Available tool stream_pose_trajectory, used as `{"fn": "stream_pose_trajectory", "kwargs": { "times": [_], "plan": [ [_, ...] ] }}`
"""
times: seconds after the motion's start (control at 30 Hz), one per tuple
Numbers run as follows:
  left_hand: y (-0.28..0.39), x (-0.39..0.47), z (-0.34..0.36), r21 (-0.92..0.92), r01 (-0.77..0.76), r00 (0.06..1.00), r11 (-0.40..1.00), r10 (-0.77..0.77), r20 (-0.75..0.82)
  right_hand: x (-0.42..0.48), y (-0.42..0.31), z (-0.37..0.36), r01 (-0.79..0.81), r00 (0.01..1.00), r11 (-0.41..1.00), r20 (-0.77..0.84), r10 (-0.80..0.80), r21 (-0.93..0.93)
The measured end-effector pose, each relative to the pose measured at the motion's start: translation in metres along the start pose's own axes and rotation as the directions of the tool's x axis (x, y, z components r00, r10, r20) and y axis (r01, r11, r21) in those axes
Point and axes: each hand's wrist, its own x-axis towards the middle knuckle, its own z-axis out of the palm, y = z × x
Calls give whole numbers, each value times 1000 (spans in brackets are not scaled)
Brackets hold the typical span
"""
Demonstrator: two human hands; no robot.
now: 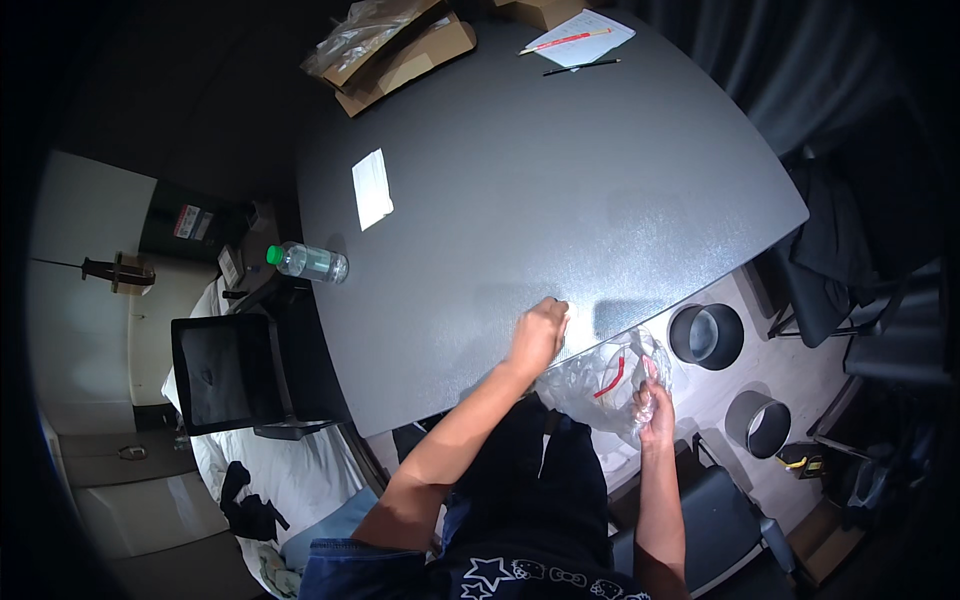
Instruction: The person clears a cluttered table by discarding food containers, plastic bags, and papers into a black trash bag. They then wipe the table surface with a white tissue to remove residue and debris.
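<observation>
My left hand [540, 335] rests with curled fingers on the dark grey table [517, 187], near its front edge. A small dark spot shows at its fingertips; whether they hold something is hidden. Bright glare lies on the tabletop just right of that hand. Below the edge, my right hand [654, 411] grips the side of a clear plastic bag [577, 382]. The bag hangs open against the table edge. A red strip [611, 379] shows in or through the bag's film.
On the table lie a plastic bottle [311, 262] with a green cap, a folded white paper [372, 190], an opened cardboard box [409, 64], a notepad [592, 37] and a black pencil [581, 67]. Two dark bins [706, 337] stand on the floor at right, beside chairs [705, 517].
</observation>
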Motion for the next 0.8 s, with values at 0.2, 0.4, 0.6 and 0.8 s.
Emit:
{"fn": "stream_pose_trajectory", "kwargs": {
  "times": [0.2, 0.4, 0.6, 0.8],
  "plan": [
    [-20, 45, -15, -11, 203, 972, 979, -203, -118, -3, -5, -1, 14, 1000, 1000, 6, -14, 26],
    [35, -40, 20, -76, -33, 992, 997, 42, 120, -2, -8, -2, 13, 1000, 999, -28, -12, 45],
    [-11, 6, -47, 121, 394, 910, 911, -368, -189, 1, -15, -13, -6, 998, 996, 63, 0, 90],
    [-19, -35, 7, 129, 242, 937, 962, -197, -288, 5, -17, -16, 15, 1000, 996, 20, -17, 90]
  ]
}}
